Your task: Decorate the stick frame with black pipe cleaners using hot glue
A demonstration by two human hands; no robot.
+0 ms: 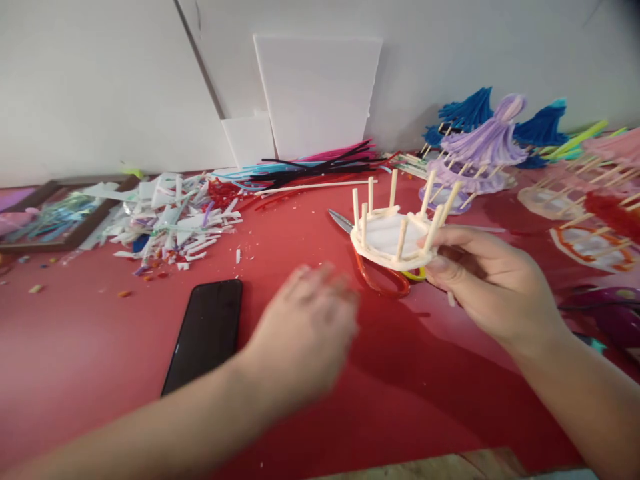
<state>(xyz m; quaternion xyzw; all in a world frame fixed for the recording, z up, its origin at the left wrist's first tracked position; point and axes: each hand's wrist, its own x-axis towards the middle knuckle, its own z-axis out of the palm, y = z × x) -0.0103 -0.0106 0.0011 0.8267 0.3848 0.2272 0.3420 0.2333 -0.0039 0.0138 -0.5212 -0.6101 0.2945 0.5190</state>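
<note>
the pale post-ringed base (390, 235) is in the air above the red table (295, 233), its posts pointing up. the right hand (505, 287) pinches its right edge between thumb and fingers, close to a post, probably because a rim hold leaves the white middle uncovered and most posts untouched. the left hand (307, 327), apart from the base and to its left, is blurred; its fingers look curled, but i cannot tell whether they pinch anything. behind the base in this view lie scissors (384, 290), handles toward the person, which would make them easy to pick up. the phone (207, 330) lies flat beside the left forearm, perhaps set aside to keep the middle usable. farther out, a scrap heap (175, 217) sits at left and fuzzy stems (315, 170) lie near the wall, seemingly kept within reach. the lilac-roofed model (485, 143) stands beyond the right hand, likely parked there so its tufted roof isn't knocked.
</note>
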